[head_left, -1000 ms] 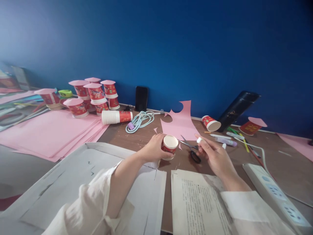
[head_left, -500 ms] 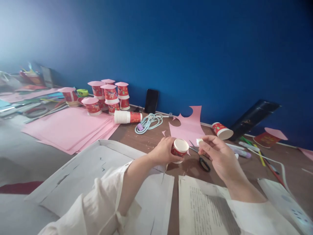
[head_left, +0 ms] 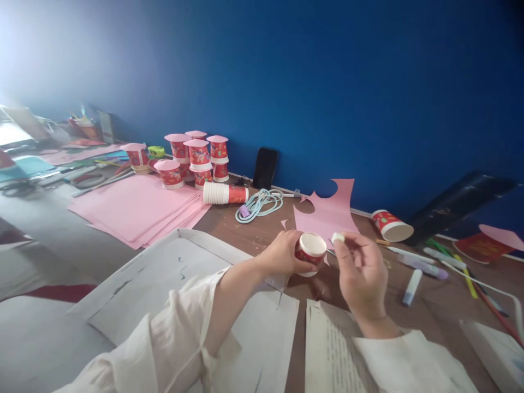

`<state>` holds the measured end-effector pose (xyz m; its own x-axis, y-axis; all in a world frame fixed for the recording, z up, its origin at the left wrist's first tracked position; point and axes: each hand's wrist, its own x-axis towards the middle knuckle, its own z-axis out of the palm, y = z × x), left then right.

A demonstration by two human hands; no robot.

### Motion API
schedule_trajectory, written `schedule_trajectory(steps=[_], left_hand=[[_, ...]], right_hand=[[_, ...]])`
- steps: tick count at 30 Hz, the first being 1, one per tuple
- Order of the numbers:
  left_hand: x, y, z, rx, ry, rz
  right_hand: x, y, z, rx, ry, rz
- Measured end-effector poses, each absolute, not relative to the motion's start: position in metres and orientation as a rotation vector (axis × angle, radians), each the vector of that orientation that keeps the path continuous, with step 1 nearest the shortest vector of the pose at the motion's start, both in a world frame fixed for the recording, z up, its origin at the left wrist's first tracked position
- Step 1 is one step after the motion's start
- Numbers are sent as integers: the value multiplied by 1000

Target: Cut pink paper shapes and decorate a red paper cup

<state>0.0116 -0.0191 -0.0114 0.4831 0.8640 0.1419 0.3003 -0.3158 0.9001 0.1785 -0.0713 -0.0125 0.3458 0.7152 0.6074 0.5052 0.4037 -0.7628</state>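
My left hand [head_left: 289, 252] is wrapped round a red paper cup [head_left: 308, 256] just above the brown table. The cup's pale round end faces up. To its right, my right hand [head_left: 364, 267] pinches a small white piece [head_left: 338, 237] between thumb and fingers, close to the cup's rim but apart from it. What the piece is made of I cannot make out. Behind the hands lies a pink paper sheet [head_left: 331, 210] with round cut-outs. Scissors are mostly hidden behind my right hand.
Red cups topped with pink discs [head_left: 198, 153] stand stacked at the back left, near pink sheets [head_left: 131, 210]. A nested cup stack [head_left: 225, 193], a coiled pale-blue cable [head_left: 262, 204] and a phone [head_left: 265, 168] lie ahead. Right are a tipped cup [head_left: 392, 225] and a glue stick [head_left: 412, 286].
My right hand has turned more upright and brought the white piece nearer the cup. The view has shifted, uncovering the glue stick on the right. My left hand keeps its hold.
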Motion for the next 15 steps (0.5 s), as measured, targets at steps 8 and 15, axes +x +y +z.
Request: schedule_trajectory(steps=[8,15], left_hand=[[4,-15,-4,1344,954,934],[8,-26,-2,1730,1209,917]], right_hand=[[189,-63,-8,-1348,-935,291],[227,-51,-19,-1427,-1010,114]])
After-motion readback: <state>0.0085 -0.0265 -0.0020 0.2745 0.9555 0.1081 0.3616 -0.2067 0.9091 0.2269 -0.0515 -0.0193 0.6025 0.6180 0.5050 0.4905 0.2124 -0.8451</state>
